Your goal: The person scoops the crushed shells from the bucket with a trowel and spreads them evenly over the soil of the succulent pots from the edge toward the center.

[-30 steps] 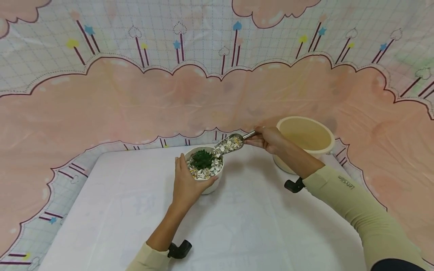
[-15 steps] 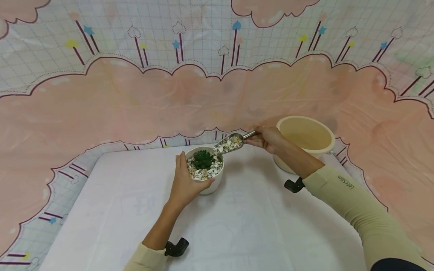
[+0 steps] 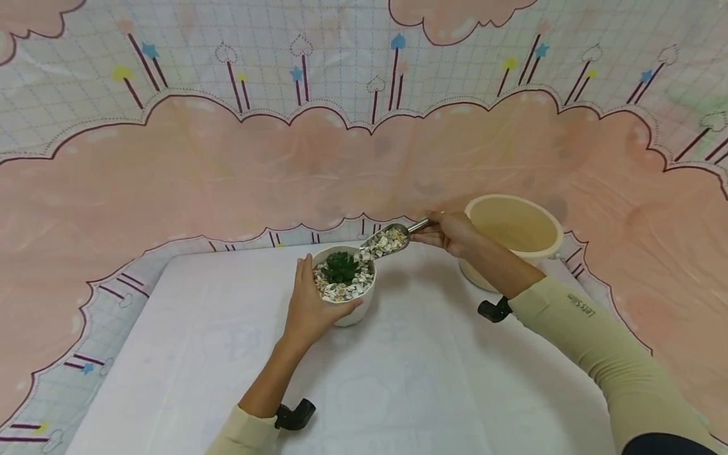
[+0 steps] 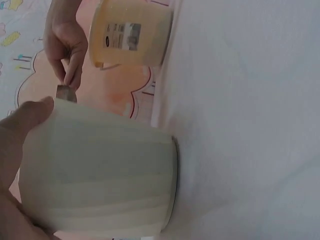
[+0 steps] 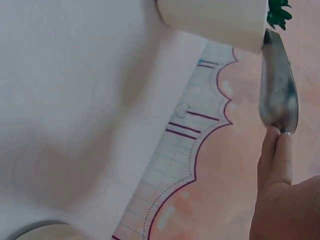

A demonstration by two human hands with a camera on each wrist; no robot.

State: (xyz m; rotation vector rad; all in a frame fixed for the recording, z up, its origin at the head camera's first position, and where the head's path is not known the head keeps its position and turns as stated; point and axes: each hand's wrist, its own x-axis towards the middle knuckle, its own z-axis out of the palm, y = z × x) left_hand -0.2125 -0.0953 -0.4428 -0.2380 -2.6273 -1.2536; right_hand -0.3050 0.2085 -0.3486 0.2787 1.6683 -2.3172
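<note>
The left hand [image 3: 311, 311] curls round the pot [image 3: 359, 312] on the counter [image 3: 409, 379]; the right hand [image 3: 450, 234] pinches the scoop [image 5: 279, 87] at its rim. A hasty tilt could scatter stones [image 3: 388, 241].

Beyond the white pot [image 4: 110, 165], the label [image 4: 123, 36] on the tub [image 4: 153, 35] is too blurred to read; against the pot, the left hand [image 4: 9, 155] is cut off in the left wrist view.
</note>
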